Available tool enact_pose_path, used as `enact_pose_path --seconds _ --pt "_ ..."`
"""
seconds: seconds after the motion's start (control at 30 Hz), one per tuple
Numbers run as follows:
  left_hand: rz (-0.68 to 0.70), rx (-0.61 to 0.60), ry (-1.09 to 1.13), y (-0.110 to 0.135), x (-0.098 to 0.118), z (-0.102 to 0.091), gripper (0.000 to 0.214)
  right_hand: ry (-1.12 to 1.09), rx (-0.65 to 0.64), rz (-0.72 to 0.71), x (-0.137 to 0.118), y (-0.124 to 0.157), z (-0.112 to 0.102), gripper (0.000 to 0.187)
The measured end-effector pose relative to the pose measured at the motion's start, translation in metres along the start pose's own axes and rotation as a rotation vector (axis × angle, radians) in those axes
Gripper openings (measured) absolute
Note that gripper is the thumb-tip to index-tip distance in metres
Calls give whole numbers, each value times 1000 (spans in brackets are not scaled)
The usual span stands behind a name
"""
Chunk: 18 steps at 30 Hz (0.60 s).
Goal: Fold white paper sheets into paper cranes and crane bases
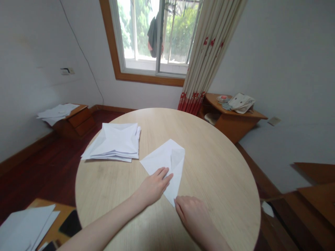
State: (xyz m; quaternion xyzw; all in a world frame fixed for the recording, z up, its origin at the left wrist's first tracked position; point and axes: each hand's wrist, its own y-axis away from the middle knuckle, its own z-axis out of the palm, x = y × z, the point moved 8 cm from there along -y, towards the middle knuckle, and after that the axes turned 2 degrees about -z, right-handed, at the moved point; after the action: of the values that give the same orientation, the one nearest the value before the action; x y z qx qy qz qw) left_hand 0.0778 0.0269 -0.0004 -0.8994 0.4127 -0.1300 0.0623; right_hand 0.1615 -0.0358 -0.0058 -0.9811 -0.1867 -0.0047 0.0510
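Note:
A folded sheet of white paper (163, 155) lies on the round wooden table (209, 164), with creased flaps and one pointed corner toward me. My left hand (155, 186) rests on its lower left part, fingers stretched out and pressing on the sheet. At the near corner, my right hand (192, 211) is closed, its fingers curled and the thumb side at the paper's tip. Its fingertips are hidden beneath the hand. Left of the sheet sits a stack of folded white papers (117, 137), with uneven edges.
Loose white papers (28, 223) and a dark phone-like object (70, 223) lie on a lower surface at the near left. More papers (60, 111) cover a small cabinet by the left wall. A corner shelf (232, 122) holding a cloth bag (242, 103) stands beyond the table at right.

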Motion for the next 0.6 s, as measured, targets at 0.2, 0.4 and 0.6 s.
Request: enact_pose_path --seconds 0.2,0.4,0.6 --pt "-12 9 9 1 -2 3 33 -117 21 11 -7 11 0 26" --pt "-6 23 28 1 -2 2 33 -179 -53 39 -7 12 1 28" --pt "0 49 39 1 -2 -1 33 -344 -114 76 10 -3 -10 32"
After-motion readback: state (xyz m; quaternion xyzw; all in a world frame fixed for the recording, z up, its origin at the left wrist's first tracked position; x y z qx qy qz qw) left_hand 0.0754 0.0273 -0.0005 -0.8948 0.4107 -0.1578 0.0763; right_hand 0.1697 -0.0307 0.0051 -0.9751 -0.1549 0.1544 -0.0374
